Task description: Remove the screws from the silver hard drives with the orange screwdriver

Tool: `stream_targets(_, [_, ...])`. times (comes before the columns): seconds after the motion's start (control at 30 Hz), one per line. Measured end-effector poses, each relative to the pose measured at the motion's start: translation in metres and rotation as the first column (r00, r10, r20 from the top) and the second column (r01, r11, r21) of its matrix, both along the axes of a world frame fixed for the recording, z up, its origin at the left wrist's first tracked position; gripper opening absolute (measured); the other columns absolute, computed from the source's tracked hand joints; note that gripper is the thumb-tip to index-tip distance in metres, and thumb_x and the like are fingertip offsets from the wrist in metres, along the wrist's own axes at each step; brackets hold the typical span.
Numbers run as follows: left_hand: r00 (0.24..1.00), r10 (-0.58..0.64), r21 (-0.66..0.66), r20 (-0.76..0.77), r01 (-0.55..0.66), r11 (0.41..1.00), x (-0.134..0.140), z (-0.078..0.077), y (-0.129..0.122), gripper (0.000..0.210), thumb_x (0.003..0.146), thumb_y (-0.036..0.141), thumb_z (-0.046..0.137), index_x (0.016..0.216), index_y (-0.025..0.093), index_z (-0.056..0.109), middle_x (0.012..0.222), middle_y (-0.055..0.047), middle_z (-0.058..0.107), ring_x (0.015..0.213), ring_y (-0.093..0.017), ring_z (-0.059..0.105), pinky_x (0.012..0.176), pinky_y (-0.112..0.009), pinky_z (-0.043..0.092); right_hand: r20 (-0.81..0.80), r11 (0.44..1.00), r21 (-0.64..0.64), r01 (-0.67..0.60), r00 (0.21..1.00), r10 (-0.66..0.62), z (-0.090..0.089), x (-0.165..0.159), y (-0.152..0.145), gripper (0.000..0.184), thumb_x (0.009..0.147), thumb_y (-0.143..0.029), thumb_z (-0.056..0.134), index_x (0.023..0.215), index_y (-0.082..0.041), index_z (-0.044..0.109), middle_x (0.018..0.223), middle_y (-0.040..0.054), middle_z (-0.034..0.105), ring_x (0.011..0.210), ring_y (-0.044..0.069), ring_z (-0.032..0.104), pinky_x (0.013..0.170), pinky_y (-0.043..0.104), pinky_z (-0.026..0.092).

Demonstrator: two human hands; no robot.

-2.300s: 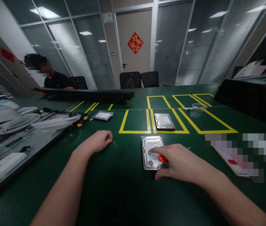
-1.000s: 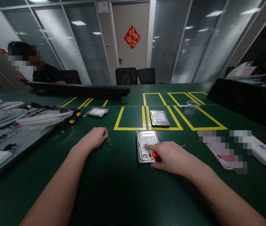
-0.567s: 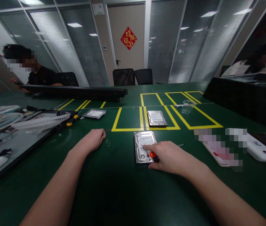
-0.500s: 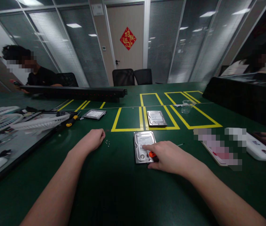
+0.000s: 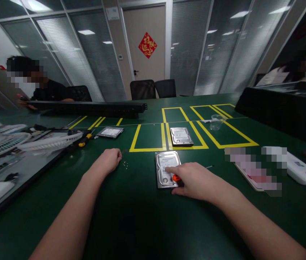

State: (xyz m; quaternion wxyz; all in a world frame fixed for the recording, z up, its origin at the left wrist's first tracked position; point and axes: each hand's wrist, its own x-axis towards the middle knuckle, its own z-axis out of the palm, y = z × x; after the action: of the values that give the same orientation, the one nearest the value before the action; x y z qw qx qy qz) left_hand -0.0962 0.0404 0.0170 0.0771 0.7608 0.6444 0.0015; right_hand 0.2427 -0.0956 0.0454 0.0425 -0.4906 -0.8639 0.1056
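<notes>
A silver rectangular metal hard drive (image 5: 164, 164) lies label-up on a dark green table (image 5: 131, 220). The right hand (image 5: 196, 180), gripping an orange-handled screwdriver (image 5: 176, 177), rests its forefinger on the drive; light, level pressure should steady it. Left of the drive, tiny pale bits (image 5: 126, 165) lie by the curled left hand (image 5: 109, 159), its grip hidden. Beyond the drive sits a second silver drive (image 5: 181, 136).

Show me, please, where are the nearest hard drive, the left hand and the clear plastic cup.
Nearest hard drive (image 5: 164, 162): head view, on its label.
Left hand (image 5: 111, 159): head view, on its upper side.
Clear plastic cup (image 5: 216, 124): head view, on its side wall.
</notes>
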Motion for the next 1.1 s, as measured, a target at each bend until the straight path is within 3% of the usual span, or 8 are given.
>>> stream_targets(0.43, [0.998,-0.040,0.016,0.042,0.040,0.999,-0.008,-0.006,0.001,0.021,0.099,0.027,0.047,0.099,0.019,0.066,0.105,-0.012,0.075,0.094,-0.026,0.071,0.078,-0.032,0.050,0.001,1.000,-0.008,0.006,1.000,-0.006,0.001,0.000,-0.002,0.045,0.081,-0.044,0.078,0.120,-0.022,0.069,0.114,0.0133,0.077,0.103,0.036,0.074,0.088,0.048,0.057])
stream_targets(0.63, [0.974,-0.193,0.071,0.120,0.185,0.980,0.011,0.015,-0.017,0.019,0.099,0.030,0.050,0.101,0.019,0.066,0.105,-0.009,0.073,0.091,-0.024,0.068,0.079,-0.032,0.048,0.011,1.000,-0.004,0.004,1.000,-0.004,0.001,0.000,-0.001,0.044,0.081,-0.045,0.078,0.118,-0.023,0.069,0.112,0.0123,0.078,0.102,0.035,0.074,0.086,0.046,0.056])
stream_targets(0.73, [0.931,-0.289,0.044,0.221,0.287,0.957,0.032,0.028,-0.036,0.021,0.098,0.035,0.053,0.101,0.020,0.067,0.093,-0.006,0.072,0.080,-0.021,0.064,0.070,-0.029,0.046,0.016,1.000,0.004,0.000,1.000,0.000,0.000,-0.001,0.000,0.044,0.081,-0.046,0.078,0.118,-0.023,0.069,0.113,0.0122,0.078,0.102,0.036,0.074,0.086,0.047,0.056])
stream_targets(0.87, [0.793,-0.446,-0.007,0.415,0.493,0.870,0.064,0.039,-0.061,0.026,0.101,0.036,0.053,0.112,0.021,0.069,0.091,-0.003,0.070,0.076,-0.017,0.061,0.067,-0.025,0.045,0.014,1.000,0.009,0.000,1.000,0.000,-0.002,-0.001,0.000,0.044,0.081,-0.044,0.078,0.118,-0.023,0.069,0.113,0.0126,0.078,0.104,0.036,0.074,0.086,0.046,0.056])
stream_targets(0.97, [0.682,-0.566,-0.027,0.464,0.649,0.760,0.082,0.043,-0.076,0.021,0.102,0.031,0.053,0.105,0.020,0.072,0.099,-0.003,0.072,0.085,-0.017,0.063,0.075,-0.026,0.046,0.013,1.000,0.009,0.004,1.000,-0.004,-0.002,-0.002,0.000,0.046,0.080,-0.044,0.078,0.120,-0.022,0.069,0.113,0.0132,0.078,0.104,0.036,0.074,0.086,0.044,0.055])
stream_targets(1.1, [0.618,-0.615,-0.062,0.490,0.728,0.682,0.093,0.046,-0.086,0.017,0.102,0.024,0.054,0.103,0.021,0.070,0.104,-0.002,0.073,0.094,-0.017,0.065,0.084,-0.027,0.047,0.009,1.000,0.005,0.002,1.000,-0.002,-0.001,-0.001,0.000,0.046,0.080,-0.044,0.078,0.119,-0.022,0.069,0.113,0.0134,0.078,0.103,0.035,0.074,0.086,0.043,0.055])
